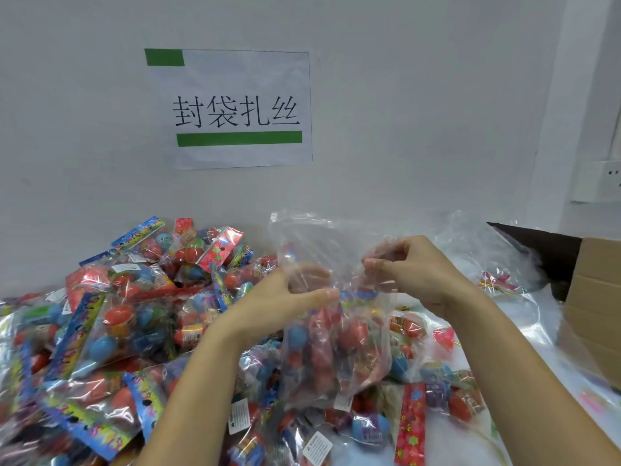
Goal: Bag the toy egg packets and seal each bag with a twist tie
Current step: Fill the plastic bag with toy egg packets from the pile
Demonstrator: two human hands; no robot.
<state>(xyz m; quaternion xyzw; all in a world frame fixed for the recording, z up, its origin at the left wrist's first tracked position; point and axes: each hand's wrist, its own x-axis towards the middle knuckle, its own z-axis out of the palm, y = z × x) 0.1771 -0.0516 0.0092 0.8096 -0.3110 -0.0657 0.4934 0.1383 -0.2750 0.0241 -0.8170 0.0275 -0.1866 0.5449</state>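
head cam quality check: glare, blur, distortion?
Head view: even, soft lighting; glare streaks on the clear plastic bag gripped by left hand and right hand; wide-angle bowing tilts the white wall sign; colourful toy egg packets blur towards the corners.

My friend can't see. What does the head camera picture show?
Two hands hold up a clear bag with toy egg packets inside: the left hand and right hand pinch its open top. Below and to the left is a big pile of packets, with a cardboard box at the right and a paper sign on the wall.
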